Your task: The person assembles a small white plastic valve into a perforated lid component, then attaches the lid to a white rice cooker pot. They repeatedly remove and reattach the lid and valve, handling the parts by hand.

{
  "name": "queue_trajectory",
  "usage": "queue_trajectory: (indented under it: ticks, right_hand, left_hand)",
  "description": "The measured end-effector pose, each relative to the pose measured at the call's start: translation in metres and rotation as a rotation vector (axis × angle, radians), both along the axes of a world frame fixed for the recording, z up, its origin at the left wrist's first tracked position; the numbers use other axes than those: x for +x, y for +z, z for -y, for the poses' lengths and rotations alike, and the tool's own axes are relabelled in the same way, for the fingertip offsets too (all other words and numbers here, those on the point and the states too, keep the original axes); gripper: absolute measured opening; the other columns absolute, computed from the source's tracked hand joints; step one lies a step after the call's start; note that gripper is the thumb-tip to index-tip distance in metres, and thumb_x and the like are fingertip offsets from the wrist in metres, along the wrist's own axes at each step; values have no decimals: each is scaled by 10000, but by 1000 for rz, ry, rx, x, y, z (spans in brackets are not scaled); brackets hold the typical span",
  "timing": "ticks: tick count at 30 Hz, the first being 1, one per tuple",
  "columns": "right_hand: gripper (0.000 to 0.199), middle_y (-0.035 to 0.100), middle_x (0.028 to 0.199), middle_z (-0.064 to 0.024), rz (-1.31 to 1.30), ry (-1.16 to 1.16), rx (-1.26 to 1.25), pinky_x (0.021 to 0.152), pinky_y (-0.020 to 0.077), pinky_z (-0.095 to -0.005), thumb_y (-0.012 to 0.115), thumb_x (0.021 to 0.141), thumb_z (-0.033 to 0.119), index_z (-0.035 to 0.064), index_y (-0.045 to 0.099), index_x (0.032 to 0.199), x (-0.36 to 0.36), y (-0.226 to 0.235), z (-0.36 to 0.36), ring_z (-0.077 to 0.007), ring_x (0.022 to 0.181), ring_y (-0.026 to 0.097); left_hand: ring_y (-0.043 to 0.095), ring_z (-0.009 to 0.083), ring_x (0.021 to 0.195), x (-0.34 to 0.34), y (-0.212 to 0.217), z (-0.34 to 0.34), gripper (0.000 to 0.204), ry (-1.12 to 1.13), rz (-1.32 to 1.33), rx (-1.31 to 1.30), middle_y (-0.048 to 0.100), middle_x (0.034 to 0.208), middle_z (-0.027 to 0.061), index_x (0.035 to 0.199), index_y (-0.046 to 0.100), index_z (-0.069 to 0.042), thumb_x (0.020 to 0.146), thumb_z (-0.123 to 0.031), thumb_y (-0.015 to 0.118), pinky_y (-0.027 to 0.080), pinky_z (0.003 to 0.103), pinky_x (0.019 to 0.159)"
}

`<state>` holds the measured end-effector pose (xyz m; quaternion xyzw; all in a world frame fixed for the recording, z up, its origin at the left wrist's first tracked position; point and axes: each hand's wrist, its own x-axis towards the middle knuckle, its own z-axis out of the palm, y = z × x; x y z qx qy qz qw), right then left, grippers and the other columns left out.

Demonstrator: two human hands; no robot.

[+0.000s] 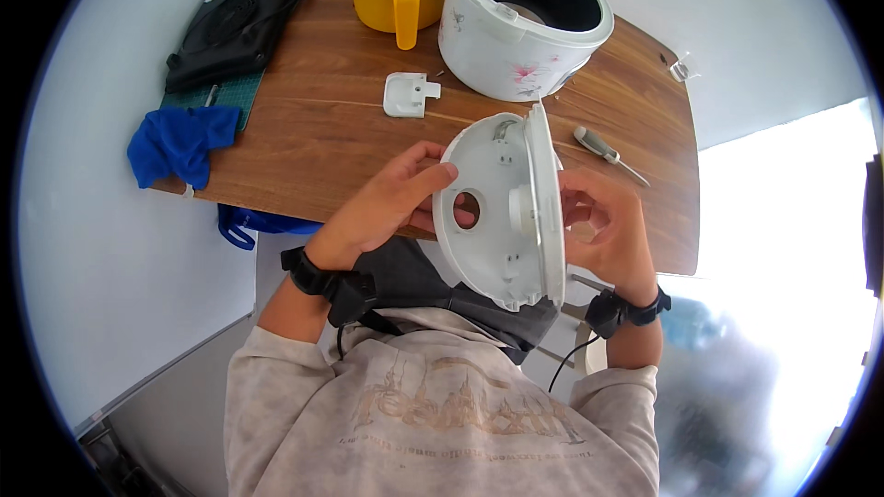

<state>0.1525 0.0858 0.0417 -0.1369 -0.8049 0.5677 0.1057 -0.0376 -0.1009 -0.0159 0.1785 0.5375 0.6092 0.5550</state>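
White lid shell (pixel 468 253) is up over tabletop's (pixel 322 138) near edge, L hand (pixel 394 195) fingers clamped on its rim, R hand's (pixel 608 221) bent by flat panel (pixel 547 198) (grip part-hidden, can't tell), so prob. best: L firm, R supporting panel, even pressure w/o twisting.
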Motion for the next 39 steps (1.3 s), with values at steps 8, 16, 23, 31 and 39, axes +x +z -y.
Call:
queue_trajectory:
  ticks: [8,16,23,31,39]
  right_hand:
    - [387,631,807,-50,-39,56,415,629,531,-272,738,688,-6,71,697,1065,-2,12,31,-140,677,633]
    - [396,633,829,-51,-28,31,458,651,553,-276,747,701,-16,67,686,1083,-1,6,34,-144,697,653]
    - [391,657,853,-53,-36,2,350,685,584,-261,781,720,-10,40,688,1097,-1,2,32,-142,736,686]
    - [382,657,829,-51,-94,-6,394,665,570,-265,800,725,7,36,687,1089,-4,-3,33,-142,706,675]
    - [378,634,814,-52,-178,-41,477,629,544,-287,784,705,42,57,664,1063,-8,-11,32,-161,686,660]
  left_hand:
    - [701,192,942,14,28,2,521,-65,-122,103,659,1100,163,1286,405,-13,960,-335,655,626,321,729]
    - [692,180,924,20,30,-3,576,-60,-137,146,636,1076,167,1276,392,22,942,-347,683,631,317,697]
    - [655,191,1057,17,29,0,532,-124,-169,152,615,1183,149,1331,403,-44,979,-363,642,605,325,805]
    - [589,223,1184,20,29,3,700,-133,-300,159,572,1277,159,1406,381,-55,920,-435,712,533,356,956]
    - [575,250,1208,22,28,2,905,-104,-173,216,544,1313,197,1449,346,-37,779,-351,868,485,371,1026]
